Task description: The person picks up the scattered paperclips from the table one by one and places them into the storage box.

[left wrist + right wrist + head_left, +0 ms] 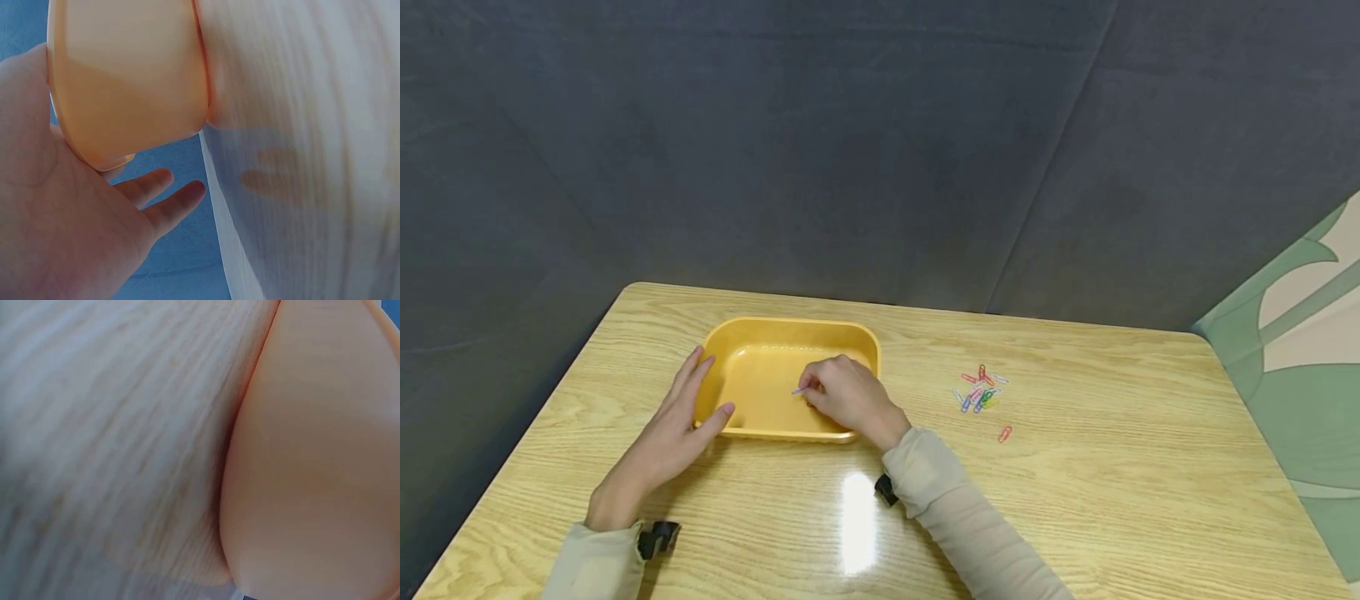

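A yellow plastic tray (pixel 790 435) with a raised rim stands on the table. My left hand (pixel 673 429) rests against its left front corner, the thumb over the rim and the fingers straight along the left side. In the left wrist view, the palm of the left hand (pixel 75 206) lies by the rim, two straight fingers standing apart from the wall. Inside the tray, my right hand (pixel 850 396) pinches a small purple paper clip (pixel 798 392) just above the tray's floor. The right wrist view has only the tray's outer wall (pixel 312 456) and the tabletop; the hand is hidden there.
Right of the tray lies a loose pile of coloured paper clips (pixel 977 396), with one red paper clip (pixel 1004 434) apart in front of it. The wooden table (pixel 1120 467) meets a dark grey partition (pixel 850 167) at the back.
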`<state>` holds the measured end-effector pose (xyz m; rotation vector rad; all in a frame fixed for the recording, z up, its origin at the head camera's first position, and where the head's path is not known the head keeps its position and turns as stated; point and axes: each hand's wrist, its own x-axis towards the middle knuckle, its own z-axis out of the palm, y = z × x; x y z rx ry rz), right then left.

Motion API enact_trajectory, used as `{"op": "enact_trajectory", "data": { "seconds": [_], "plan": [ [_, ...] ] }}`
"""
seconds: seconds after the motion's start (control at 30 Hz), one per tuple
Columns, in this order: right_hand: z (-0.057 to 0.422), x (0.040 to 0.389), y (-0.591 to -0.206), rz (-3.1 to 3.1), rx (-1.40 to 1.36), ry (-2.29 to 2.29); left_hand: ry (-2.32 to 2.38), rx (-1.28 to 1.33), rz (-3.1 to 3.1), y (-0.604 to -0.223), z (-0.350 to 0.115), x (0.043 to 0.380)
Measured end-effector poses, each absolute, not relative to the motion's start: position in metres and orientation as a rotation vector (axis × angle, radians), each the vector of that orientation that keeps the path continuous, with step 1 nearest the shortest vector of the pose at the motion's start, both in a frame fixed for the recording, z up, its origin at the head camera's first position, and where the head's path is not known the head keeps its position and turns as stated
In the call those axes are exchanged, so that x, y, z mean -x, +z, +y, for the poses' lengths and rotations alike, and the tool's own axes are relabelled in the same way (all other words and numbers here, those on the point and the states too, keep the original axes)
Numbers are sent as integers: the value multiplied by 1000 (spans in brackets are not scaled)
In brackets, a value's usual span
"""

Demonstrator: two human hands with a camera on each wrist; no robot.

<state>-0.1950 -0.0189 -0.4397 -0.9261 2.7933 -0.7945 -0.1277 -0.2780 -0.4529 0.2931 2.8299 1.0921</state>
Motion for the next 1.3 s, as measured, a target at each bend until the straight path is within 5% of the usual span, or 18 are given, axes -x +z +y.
{"op": "enact_trajectory", "data": {
  "seconds": [1.3],
  "plan": [
    [-19, 192, -441, 2912, 953, -649, 1092, -290, 2840, -450, -277, 126]
  ]
}}
